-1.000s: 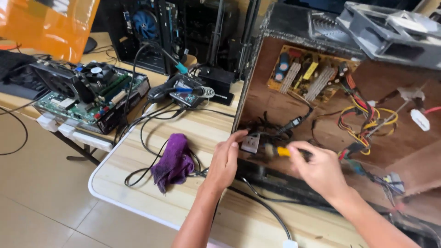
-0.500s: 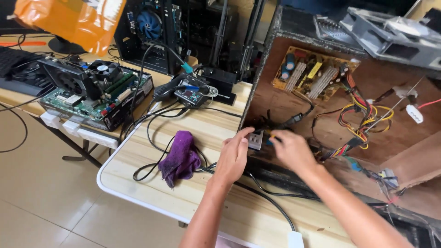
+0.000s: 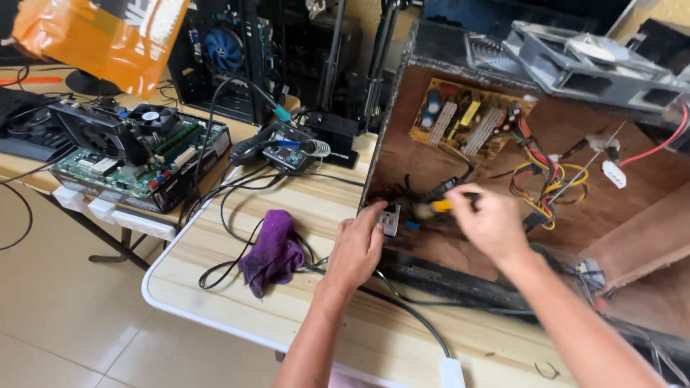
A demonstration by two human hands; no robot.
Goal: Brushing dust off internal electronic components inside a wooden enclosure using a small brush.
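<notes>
Motherboard (image 3: 136, 154) at far left on its own bench. Purple cloth (image 3: 272, 253) near worktop's (image 3: 230, 302) front edge, ringed by black cables (image 3: 230, 215). Left hand (image 3: 357, 248) at case's (image 3: 575, 237) left edge, fingers (image 3: 374, 215) curled onto small grey switch (image 3: 390, 218). Right hand (image 3: 490, 221) inside case, fingers closed round yellow-handled screwdriver (image 3: 440, 206), tip toward switch. Circuit board (image 3: 463, 118) and coloured wires (image 3: 550, 176) further right, toward case's back.

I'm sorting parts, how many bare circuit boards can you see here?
2: a green motherboard on the left table, and a yellow-brown power board inside the wooden box. Others may be hidden in the dark cases behind.
</notes>
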